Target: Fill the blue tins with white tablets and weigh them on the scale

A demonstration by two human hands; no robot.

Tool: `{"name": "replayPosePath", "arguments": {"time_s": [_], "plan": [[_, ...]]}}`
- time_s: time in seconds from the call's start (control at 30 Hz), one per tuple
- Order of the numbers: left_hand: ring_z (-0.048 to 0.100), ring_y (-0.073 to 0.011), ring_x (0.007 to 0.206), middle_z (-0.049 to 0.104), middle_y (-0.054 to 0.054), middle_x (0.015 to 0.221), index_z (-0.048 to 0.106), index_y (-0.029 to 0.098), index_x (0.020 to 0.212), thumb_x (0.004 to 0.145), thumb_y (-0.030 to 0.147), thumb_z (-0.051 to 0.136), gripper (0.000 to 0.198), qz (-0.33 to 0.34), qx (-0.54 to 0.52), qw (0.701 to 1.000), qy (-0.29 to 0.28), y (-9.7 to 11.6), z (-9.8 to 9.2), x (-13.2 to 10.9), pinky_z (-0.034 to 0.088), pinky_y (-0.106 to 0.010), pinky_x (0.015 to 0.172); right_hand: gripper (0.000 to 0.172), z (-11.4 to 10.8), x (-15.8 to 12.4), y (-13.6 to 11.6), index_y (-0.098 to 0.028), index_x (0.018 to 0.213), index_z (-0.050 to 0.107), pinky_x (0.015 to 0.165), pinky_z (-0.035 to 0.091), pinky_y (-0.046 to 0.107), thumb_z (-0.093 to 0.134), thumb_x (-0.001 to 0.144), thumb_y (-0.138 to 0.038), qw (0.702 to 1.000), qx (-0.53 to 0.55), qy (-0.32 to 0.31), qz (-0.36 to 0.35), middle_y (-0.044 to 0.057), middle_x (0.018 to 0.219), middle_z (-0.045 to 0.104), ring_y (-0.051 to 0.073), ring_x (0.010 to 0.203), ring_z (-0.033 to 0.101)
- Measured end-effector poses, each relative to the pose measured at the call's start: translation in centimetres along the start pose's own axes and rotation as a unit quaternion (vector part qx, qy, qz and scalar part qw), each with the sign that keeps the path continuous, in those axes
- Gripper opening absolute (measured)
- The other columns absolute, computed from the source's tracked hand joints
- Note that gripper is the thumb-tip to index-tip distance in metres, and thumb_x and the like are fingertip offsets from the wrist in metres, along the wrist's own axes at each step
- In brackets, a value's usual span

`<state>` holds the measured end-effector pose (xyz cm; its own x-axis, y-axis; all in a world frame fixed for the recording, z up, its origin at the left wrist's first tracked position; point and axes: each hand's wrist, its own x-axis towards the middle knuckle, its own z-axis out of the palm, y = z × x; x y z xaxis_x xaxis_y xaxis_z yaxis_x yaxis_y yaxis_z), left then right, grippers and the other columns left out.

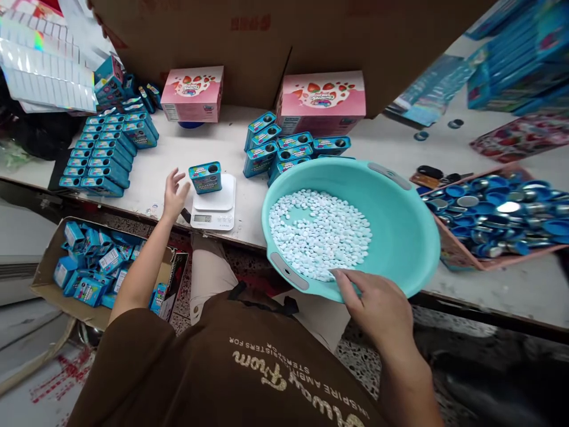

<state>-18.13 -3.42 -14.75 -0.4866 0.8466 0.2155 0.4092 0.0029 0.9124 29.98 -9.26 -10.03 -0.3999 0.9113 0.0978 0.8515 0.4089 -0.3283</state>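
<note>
Blue tin [207, 182]: upright on white scale [214, 204].
Left hand [175, 194]: loosely open, empty, near tin.
Right hand [380, 302]: curled at rim of teal basin [400, 231]; hold unclear.

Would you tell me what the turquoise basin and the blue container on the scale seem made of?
The basin looks like smooth, satiny plastic, given its evenly coloured walls. The blue container is perhaps printed metal, judging by its glossy, rimmed top.

Observed tin [206, 180] on scale [217, 201], left of centre; noted pellets [331, 244] in basin [402, 228], right of centre; found caps [500, 204] in box [454, 252], far right.
</note>
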Motion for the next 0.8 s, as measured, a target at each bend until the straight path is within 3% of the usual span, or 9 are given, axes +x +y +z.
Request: {"name": "replayPosePath", "arguments": {"time_s": [0.1,0.23,0.57,0.8], "plan": [[0.062,-0.0213,0.116,0.066,-0.013,0.117,0.051,0.022,0.123,0.087,0.072,0.047,0.062,-0.005,0.038,0.994,0.105,-0.9,-1.8,-1.7,0.044,-0.038,0.106,0.043,0.0,0.0,0.1,-0.019,0.09,0.076,0.077,0.047,0.039,0.039,0.098,-0.04,1.0,-0.001,-0.008,-0.001,0.011,0.09,0.078,0.028,0.082,0.07],[0.066,-0.0189,0.102,0.069,-0.012,0.105,0.056,0.019,0.11,0.089,0.075,0.033,0.064,-0.043,0.017,0.984,0.17,-2.1,-2.2,-3.1,0.05,-0.033,0.093,0.044,0.0,-0.1,0.2,-0.018,0.091,0.076,0.078,0.048,0.039,0.039,0.098,-0.039,1.0,-0.005,-0.013,-0.01,0.012,0.09,0.078,0.028,0.083,0.071],[0.068,-0.017,0.096,0.069,-0.011,0.099,0.058,0.019,0.102,0.089,0.076,0.029,0.066,-0.047,-0.003,0.981,0.19,-3.3,-1.2,-3.1,0.05,-0.031,0.091,0.042,-0.2,-0.1,-0.2,-0.018,0.09,0.076,0.08,0.048,0.038,0.04,0.099,-0.038,1.0,-0.003,-0.009,-0.003,0.012,0.091,0.078,0.027,0.084,0.071],[0.068,-0.0193,0.103,0.07,-0.013,0.104,0.059,0.018,0.105,0.088,0.078,0.025,0.071,-0.056,-0.02,0.981,0.183,-2.0,-0.6,-2.2,0.049,-0.034,0.094,0.043,-0.3,0.1,-0.3,-0.019,0.087,0.076,0.077,0.047,0.037,0.039,0.098,-0.038,1.0,0.009,-0.001,0.002,0.011,0.087,0.077,0.026,0.079,0.069]]}}
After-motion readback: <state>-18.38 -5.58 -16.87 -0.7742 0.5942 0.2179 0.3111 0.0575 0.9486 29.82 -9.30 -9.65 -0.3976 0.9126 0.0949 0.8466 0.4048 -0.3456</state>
